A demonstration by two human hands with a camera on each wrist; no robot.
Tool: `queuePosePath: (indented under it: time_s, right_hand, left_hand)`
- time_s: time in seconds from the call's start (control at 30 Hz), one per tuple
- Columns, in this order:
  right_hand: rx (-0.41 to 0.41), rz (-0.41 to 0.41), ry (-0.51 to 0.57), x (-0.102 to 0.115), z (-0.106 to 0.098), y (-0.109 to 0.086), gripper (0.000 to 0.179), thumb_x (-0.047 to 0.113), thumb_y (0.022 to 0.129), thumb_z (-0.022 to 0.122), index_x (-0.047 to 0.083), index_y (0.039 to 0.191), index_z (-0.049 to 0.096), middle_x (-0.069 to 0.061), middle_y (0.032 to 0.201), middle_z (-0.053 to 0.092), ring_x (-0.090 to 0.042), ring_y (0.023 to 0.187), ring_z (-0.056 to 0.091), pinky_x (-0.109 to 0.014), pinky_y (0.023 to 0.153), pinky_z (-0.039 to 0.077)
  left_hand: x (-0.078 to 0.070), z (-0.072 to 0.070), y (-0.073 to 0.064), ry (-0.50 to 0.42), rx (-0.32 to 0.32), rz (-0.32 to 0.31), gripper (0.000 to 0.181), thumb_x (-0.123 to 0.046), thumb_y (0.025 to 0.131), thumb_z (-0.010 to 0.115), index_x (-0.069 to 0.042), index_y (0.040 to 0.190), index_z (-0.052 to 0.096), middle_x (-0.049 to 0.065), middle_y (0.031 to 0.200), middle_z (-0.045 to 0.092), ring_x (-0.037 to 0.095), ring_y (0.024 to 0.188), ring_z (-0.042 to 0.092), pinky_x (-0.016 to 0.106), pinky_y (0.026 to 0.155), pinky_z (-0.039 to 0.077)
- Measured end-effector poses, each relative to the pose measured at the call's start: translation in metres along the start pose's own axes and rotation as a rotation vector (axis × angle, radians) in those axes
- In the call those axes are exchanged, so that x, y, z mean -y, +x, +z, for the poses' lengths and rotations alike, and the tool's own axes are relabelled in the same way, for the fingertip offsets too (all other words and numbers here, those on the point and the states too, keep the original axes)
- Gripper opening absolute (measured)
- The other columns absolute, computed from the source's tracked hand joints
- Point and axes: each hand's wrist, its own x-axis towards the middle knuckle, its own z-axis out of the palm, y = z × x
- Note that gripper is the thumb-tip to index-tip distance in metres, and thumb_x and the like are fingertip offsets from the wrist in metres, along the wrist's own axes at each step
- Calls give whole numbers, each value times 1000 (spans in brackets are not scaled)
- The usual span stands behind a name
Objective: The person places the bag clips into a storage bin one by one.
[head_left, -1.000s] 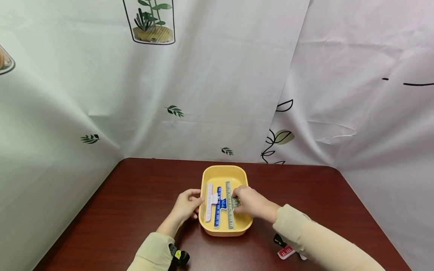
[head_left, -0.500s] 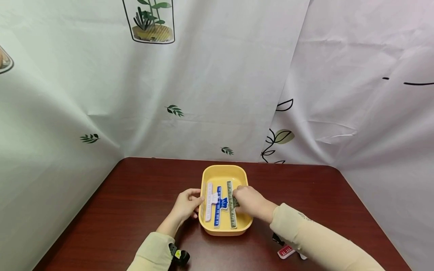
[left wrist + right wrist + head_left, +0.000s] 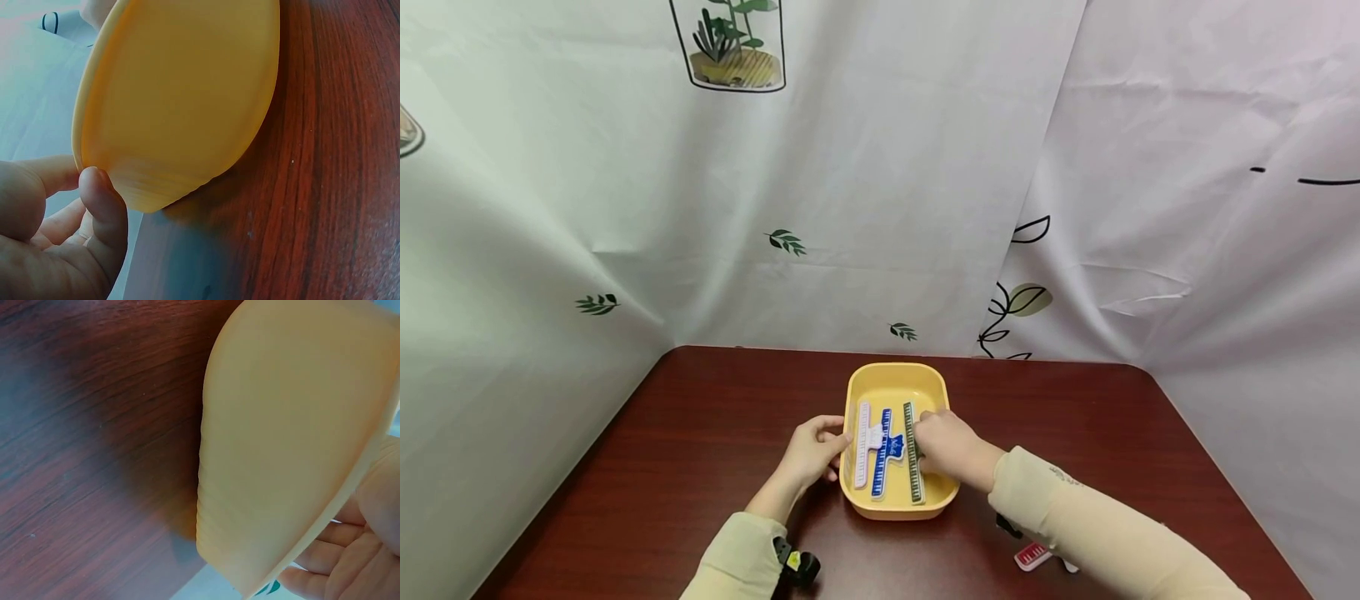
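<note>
Inside a yellow plastic tray (image 3: 898,510) lie long ruler-marked clips side by side: a pale pink clip (image 3: 862,454), a blue clip (image 3: 882,454) and a dark green clip (image 3: 914,467). My left hand (image 3: 808,452) pinches the tray's left rim between thumb and fingers, as the left wrist view also shows. Over the tray's right side reaches my right hand (image 3: 955,447), its fingers curled at the green clip's handle, which they hide. In the right wrist view the tray's wall (image 3: 281,437) blocks sight of the fingertips and clip.
On the dark red wooden table (image 3: 737,400), a red-and-white clip (image 3: 1033,556) lies partly under the right forearm, with a black item (image 3: 1008,525) beside it. A patterned white cloth (image 3: 880,167) hangs behind the table.
My right hand has closed over the green clip's handle, and that clip has shifted right and turned a little. The blue clip is slightly more slanted. My left hand stays at the rim.
</note>
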Motion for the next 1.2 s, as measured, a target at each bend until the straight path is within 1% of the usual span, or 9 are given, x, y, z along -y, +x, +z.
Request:
queuePosePath:
  time_s: [0.13,0.23,0.43,0.57,0.73,0.83,1.03,1.2]
  right_hand:
    - [31,19,12,2,2,3,30,28,74,78,6,92,70,-4,81,64,-13,67,49,-36,84,49]
    - [37,20,14,4,3,4,27,27,74,78,7,91,70,-4,81,64,-14,67,50,-38,85,48]
    - [67,29,20,5,4,6,27,27,76,77,8,93,70,-4,83,65,-14,69,51,-41,90,47]
    - [85,38,18,6,5,7,24,26,76,76,9,92,70,-3,85,65,-15,72,53,-43,94,46]
    - [101,49,11,7,6,8,22,26,76,75,10,90,69,-3,85,65,-16,80,57,-51,103,42]
    - [103,48,1,7,7,8,21,26,76,75,11,89,69,-3,85,65,-16,82,58,-53,104,40]
    - [104,38,-22,9,10,7,20,24,76,74,10,90,68,-3,84,66,-17,83,60,-51,104,41]
    - [93,30,-43,9,11,6,19,24,76,74,10,88,68,-3,83,66,-18,83,62,-50,103,42]
  left_hand:
    - [1,0,1,-6,2,3,39,-11,89,63,4,124,53,7,68,56,12,49,50,23,40,46]
    - [2,0,1,-6,5,2,39,-10,89,63,4,124,53,6,68,56,11,48,50,22,40,46]
    - [3,0,1,-1,11,-9,38,-10,89,62,3,124,53,6,69,56,11,49,51,21,41,46]
    - [1,0,1,-5,11,-6,39,-11,89,63,3,125,53,6,69,56,11,49,51,22,40,46]
    - [0,0,0,-6,7,-1,40,-12,89,63,3,125,52,6,69,56,12,49,50,22,40,46]
    - [0,0,0,-6,5,-2,40,-12,89,63,3,125,53,6,69,56,12,49,50,23,40,46]
    - [1,0,0,-8,-1,-2,39,-11,89,63,3,124,53,6,69,55,12,50,50,23,40,45]
    - [1,0,1,-10,0,-1,39,-10,89,63,3,124,53,7,70,55,12,50,50,22,40,46]
